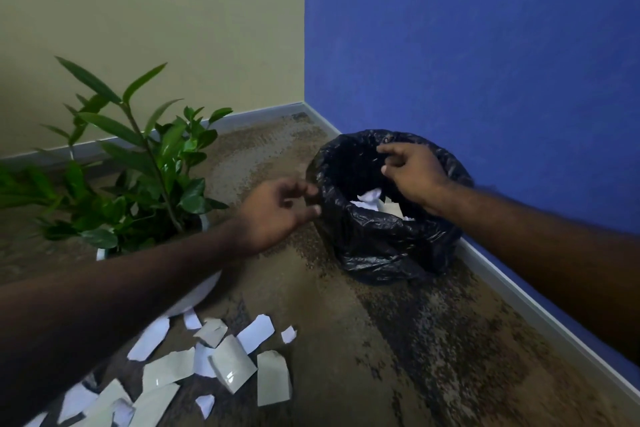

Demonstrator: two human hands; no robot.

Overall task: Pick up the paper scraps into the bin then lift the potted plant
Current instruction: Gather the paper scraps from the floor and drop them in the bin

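Note:
A bin lined with a black plastic bag [381,236] stands on the floor by the blue wall, with a few paper scraps [372,199] inside it. My right hand [412,173] hovers over the bin's mouth, fingers spread, holding nothing. My left hand [277,211] is at the bin's left rim, fingers loosely apart and empty; whether it touches the bag I cannot tell. Several white and grey paper scraps [225,357] lie scattered on the floor at the lower left. The potted plant [145,177], leafy green in a white pot [201,291], stands left of the bin, partly behind my left forearm.
The floor is brown speckled carpet [415,340]. A beige wall [156,28] and a blue wall [485,45] meet in a corner behind the bin, with a pale skirting board [519,298] along the floor.

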